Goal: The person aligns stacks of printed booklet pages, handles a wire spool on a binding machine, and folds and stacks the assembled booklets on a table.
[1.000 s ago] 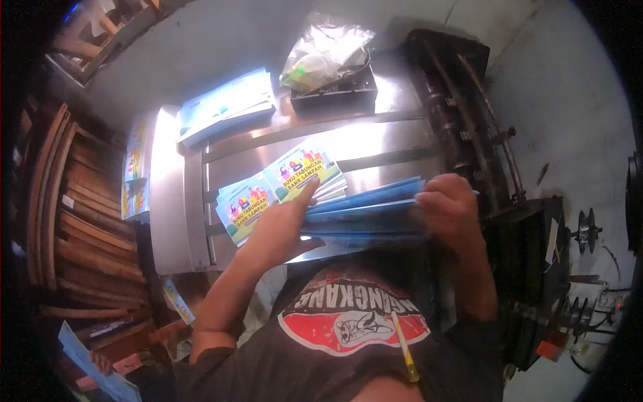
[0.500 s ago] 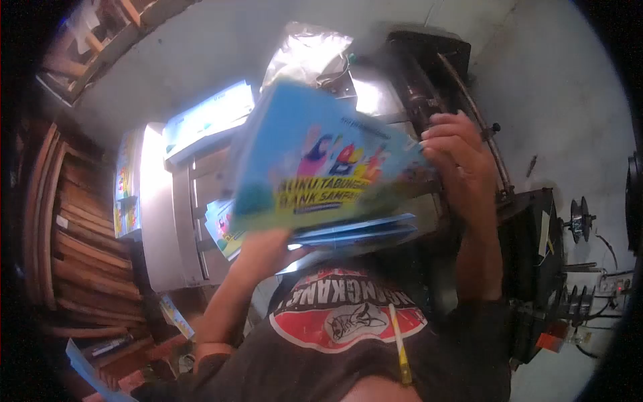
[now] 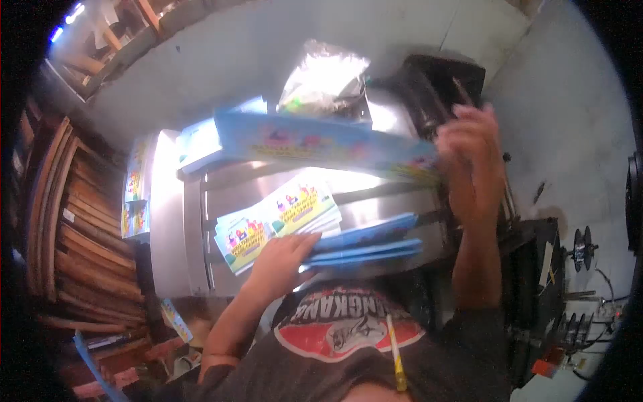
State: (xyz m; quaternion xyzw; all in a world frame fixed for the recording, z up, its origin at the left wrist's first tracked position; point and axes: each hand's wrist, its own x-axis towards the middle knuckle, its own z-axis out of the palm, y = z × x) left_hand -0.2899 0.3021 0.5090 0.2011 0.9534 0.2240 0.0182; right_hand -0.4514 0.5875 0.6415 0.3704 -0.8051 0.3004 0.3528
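Note:
My right hand (image 3: 472, 144) is raised on the right, its fingers closed at the right end of a blue printed booklet cover (image 3: 321, 144). That cover stretches leftward over the metal table, tilted nearly edge-on and blurred by motion. Closer to my body, my left hand (image 3: 284, 258) is closed around the left ends of folded blue covers (image 3: 365, 234); part of its grip is hidden. Just beyond it, flat covers (image 3: 295, 208) with colourful cartoon figures and yellow lettering lie fanned in a pile.
A stack of printed sheets (image 3: 199, 142) sits at the table's back left, near a shiny plastic bag (image 3: 325, 77). Wooden frames (image 3: 94, 234) fill a rack on the left. Dark machinery (image 3: 445, 87) stands at the back right. More covers (image 3: 136, 194) lie beside the table's left edge.
The cover in my right hand has swung up and away from my left hand, turning nearly edge-on. The flat pile beneath is now more exposed. My left hand is at the folded covers.

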